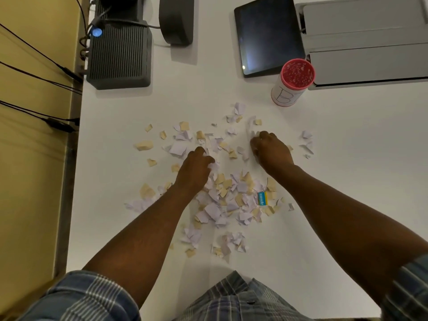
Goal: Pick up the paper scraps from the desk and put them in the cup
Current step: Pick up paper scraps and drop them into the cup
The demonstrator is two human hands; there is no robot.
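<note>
Several white and tan paper scraps (228, 200) lie scattered across the middle of the white desk (347, 181). My left hand (195, 166) is down among them, fingers curled around white scraps at its tips. My right hand (271, 149) sits further right, fingers curled, pinching white scraps at its left side. The cup (293, 83), white with a pink rim and a letter B drawn on it, stands upright at the back right, beyond my right hand. Inside, its red bottom shows with some scraps.
A dark tablet (266, 35) and a grey device (370, 42) lie behind the cup. A black ribbed box (119, 56) with cables and a dark stand (177, 19) sit at the back left. A small blue-labelled eraser (262, 198) lies among the scraps. The desk's left edge meets a yellow wall.
</note>
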